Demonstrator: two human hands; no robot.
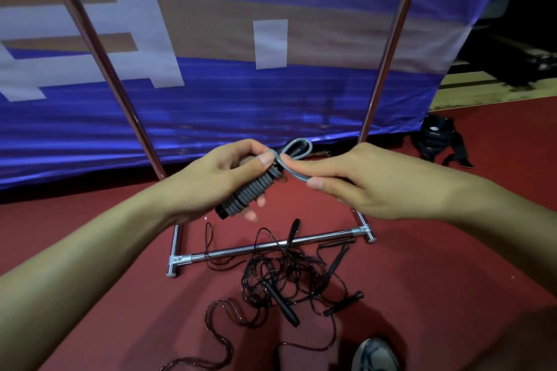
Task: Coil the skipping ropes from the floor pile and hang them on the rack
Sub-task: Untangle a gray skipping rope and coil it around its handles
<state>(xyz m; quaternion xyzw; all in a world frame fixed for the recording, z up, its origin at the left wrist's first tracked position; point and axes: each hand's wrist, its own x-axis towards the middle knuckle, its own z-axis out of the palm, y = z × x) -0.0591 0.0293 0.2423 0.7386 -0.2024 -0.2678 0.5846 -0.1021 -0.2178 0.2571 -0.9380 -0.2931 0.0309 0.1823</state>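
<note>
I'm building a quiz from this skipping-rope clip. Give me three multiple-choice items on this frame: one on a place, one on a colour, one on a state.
1. Where does the tangled pile of black ropes lie?
A. On the red floor by the rack's base bar
B. Over the rack's upright poles
C. In a bag

2. What colour is the rope being wound?
A. Yellow
B. Grey
C. White

3. What is the right hand doing?
A. Hanging idle
B. Resting flat on the floor
C. Pinching a loop of the grey rope

Answers: 1 A, the pile spreads on the floor across the base bar. 2 B, grey turns wrap the bundle in the left hand. 3 C, thumb and fingers close on the loop.
</note>
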